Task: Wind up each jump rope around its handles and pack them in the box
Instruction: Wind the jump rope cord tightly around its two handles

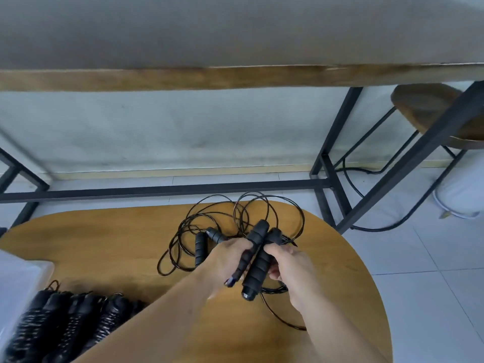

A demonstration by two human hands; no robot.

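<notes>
- Left hand (227, 260) and right hand (290, 268), both closed, hold two black foam-grip handles (258, 263) side by side above the round wooden table (110, 244).
- Handles' long axes point away from the person; thin black cord (269, 210) lies loose beyond them, right hand nearer the trailing end.

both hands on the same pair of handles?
Yes, the left hand and right hand together grip the pair of handles side by side.
</notes>
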